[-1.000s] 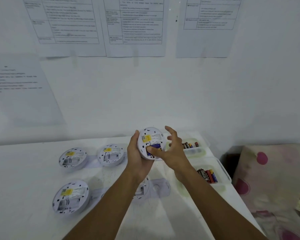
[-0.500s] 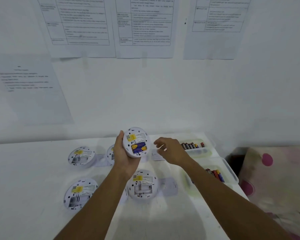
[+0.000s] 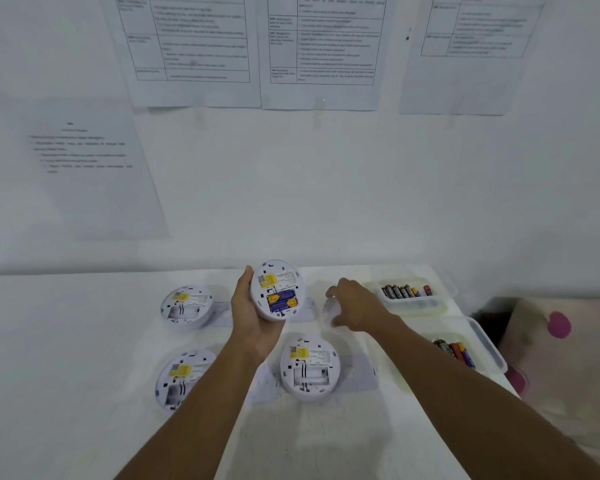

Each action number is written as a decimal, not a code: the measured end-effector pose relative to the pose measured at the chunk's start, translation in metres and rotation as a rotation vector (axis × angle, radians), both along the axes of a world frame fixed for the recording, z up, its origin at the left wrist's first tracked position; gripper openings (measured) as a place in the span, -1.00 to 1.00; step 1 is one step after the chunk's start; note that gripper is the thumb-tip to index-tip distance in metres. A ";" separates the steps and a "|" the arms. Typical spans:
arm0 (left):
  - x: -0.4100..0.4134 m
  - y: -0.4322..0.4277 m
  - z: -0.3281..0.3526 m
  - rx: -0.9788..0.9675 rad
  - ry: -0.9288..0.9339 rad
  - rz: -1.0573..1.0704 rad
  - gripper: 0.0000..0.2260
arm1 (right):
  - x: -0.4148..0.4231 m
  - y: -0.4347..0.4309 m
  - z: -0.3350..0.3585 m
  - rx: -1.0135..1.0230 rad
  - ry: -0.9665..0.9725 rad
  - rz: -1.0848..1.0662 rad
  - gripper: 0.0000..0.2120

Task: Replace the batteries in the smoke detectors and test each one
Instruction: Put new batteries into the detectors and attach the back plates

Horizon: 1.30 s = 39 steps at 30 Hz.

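Left hand [image 3: 257, 320] is wrapped round the held detector [image 3: 278, 289], lifted off the table [image 3: 66, 341], with its back side to the camera. The open bay holds two blue/yellow cells [image 3: 282, 301].

Right hand [image 3: 359, 306] is down at the table just right of it, arched over a white round cover [image 3: 328, 308]. Thumb and fingertips sit at the cover's edge, but I can't tell if it's gripped.

Three more lie back-up on the table, bays open: back-left detector [image 3: 187, 306], front-left detector [image 3: 179, 377], front-mid detector [image 3: 309, 367].

Far tray [image 3: 413, 308], beyond the right hand, holds a row of batteries [image 3: 404, 291]. Near tray [image 3: 489, 344], beside the right forearm, holds spare batteries [image 3: 454, 353].
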State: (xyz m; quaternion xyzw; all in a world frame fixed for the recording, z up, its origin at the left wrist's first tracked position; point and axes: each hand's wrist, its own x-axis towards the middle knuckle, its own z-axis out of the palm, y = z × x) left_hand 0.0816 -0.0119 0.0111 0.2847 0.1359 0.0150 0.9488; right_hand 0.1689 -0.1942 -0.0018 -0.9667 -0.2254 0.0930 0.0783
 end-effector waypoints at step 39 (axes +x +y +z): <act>-0.025 -0.043 0.017 0.100 -0.047 -0.097 -0.48 | -0.107 0.029 0.059 0.942 -0.254 -0.204 -0.52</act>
